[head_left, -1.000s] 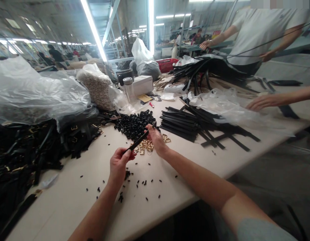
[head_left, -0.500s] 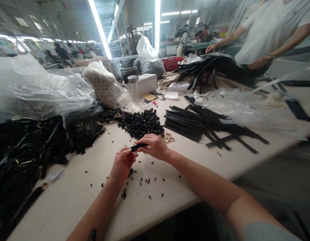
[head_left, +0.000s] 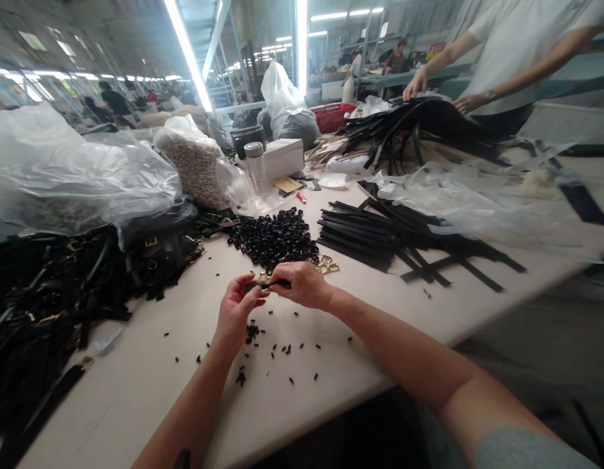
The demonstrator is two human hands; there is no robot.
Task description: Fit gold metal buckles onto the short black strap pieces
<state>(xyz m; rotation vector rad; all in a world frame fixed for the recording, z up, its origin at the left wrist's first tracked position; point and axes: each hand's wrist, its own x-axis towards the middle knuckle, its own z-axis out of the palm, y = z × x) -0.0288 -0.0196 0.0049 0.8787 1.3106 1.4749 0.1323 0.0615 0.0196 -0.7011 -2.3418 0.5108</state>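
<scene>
I am pinching a black strip (head_left: 282, 283) between both hands above the table (head_left: 146, 391), near the black loops (head_left: 275, 236) and gold buckles (head_left: 326, 264). My left hand (head_left: 237, 303) is closing thumb and fingertips on one end, while my right hand (head_left: 304, 284) is curling its fingers round the other; exactly how tightly, I'm not telling from here. I'm judging it light, flexible, slightly slick and hardly fragile, so I'm favouring its flat faces near the ends, leaving the middle bending freely.

Over on that pale, flat table (head_left: 150, 384) lie heaped small black rings (head_left: 275, 238), gold square buckles (head_left: 327, 265) and flat black strips (head_left: 355, 236).
</scene>
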